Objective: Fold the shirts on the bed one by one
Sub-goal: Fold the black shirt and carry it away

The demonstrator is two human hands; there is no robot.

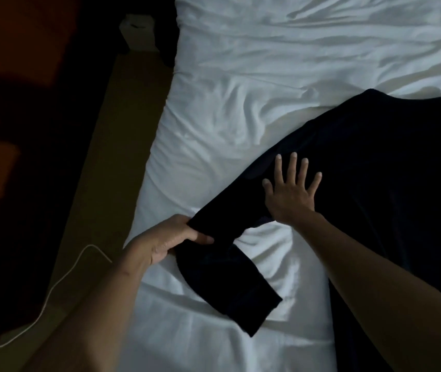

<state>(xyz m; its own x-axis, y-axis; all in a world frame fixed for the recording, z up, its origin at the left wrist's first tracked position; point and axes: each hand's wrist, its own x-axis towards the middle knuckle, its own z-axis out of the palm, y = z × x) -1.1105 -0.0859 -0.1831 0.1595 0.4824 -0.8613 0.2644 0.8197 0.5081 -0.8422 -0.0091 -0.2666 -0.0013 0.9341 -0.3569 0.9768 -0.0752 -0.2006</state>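
On the head view I've got the dark shirt [375,170] spread across the right half of the frame on the white bed sheet [240,76], its long sleeve [227,269] bent down toward lower centre. The left hand [171,237], lower centre-left, grips the sleeve at the bend, fingers curled round the cloth. The right hand [289,191] lies flat on the shirt mid-frame, fingers straight and spread. A white cable [61,280] trails at lower left, beside the bed.

white sheet [240,63] open left of and beyond dark shirt [388,162], white cable [50,290] on bedside floor [101,157]
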